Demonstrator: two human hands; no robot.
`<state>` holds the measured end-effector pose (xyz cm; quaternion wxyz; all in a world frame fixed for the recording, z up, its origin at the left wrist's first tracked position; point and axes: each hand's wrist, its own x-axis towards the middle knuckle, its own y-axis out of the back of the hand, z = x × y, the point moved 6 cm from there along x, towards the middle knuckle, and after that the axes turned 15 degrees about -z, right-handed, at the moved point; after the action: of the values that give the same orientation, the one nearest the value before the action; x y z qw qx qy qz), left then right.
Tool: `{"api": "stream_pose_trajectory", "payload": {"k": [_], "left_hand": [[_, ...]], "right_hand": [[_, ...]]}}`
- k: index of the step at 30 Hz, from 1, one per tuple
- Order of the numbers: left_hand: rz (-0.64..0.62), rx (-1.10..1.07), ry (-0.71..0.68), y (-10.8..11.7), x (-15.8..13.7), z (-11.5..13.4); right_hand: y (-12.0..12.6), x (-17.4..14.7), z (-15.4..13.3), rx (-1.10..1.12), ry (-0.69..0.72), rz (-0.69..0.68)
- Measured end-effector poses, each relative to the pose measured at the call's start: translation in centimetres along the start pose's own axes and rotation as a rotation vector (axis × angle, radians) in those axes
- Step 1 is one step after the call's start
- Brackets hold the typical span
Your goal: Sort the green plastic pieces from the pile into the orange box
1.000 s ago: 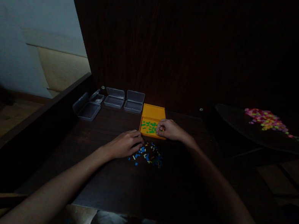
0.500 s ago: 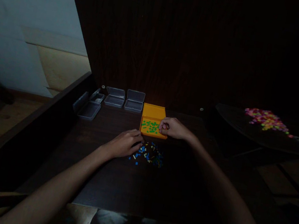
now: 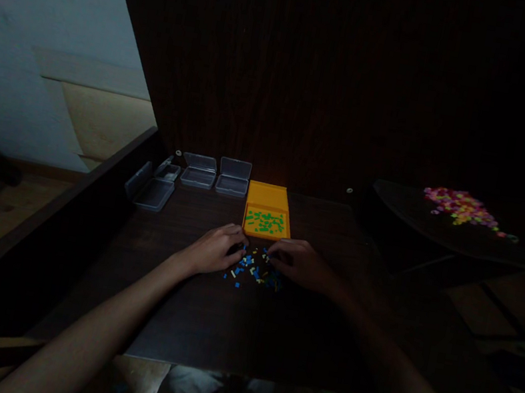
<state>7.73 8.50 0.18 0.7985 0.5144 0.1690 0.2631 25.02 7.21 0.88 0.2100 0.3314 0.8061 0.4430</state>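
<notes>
A small heap of tiny blue, yellow and dark pieces (image 3: pixel 252 269) lies on the dark wooden table (image 3: pixel 200 321). My left hand (image 3: pixel 212 250) rests at the heap's left edge, fingers curled onto the pieces. My right hand (image 3: pixel 296 263) rests at the heap's right edge, fingertips down among them. Just behind the heap stands an open orange box (image 3: pixel 267 214) with several green pieces (image 3: pixel 265 221) in its tray. The light is too dim to see whether either hand pinches a piece.
Clear plastic boxes stand open at the back left: one (image 3: pixel 200 172), another (image 3: pixel 234 178) and a third (image 3: pixel 152 189) near the table's raised left rim. A pile of pink and yellow pieces (image 3: pixel 461 208) lies on a dark surface at the right.
My right hand has come back from the orange box to the right side of the heap. My left hand stays at the heap's left edge.
</notes>
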Motion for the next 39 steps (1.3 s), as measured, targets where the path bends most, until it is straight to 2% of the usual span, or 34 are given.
{"api": "stream_pose_trajectory", "payload": {"k": [5, 11, 22, 27, 39], "left_hand": [[-0.021, -0.021, -0.001, 0.0, 0.0, 0.1], [-0.022, -0.07, -0.016, 0.1, 0.0, 0.3], [-0.014, -0.091, -0.051, 0.0, 0.0, 0.7], [-0.024, -0.088, -0.085, -0.4, 0.0, 0.9], [-0.038, -0.068, -0.091, -0.3, 0.0, 1.3]], "right_hand": [[-0.9, -0.1, 0.0, -0.042, -0.06, 0.074], [-1.8, 0.4, -0.3, -0.097, -0.13, -0.002], [-1.7, -0.1, -0.3, -0.06, -0.061, 0.072], [-2.1, -0.1, -0.6, -0.105, -0.01, 0.029], [-1.8, -0.2, -0.2, -0.097, -0.065, 0.027]]}}
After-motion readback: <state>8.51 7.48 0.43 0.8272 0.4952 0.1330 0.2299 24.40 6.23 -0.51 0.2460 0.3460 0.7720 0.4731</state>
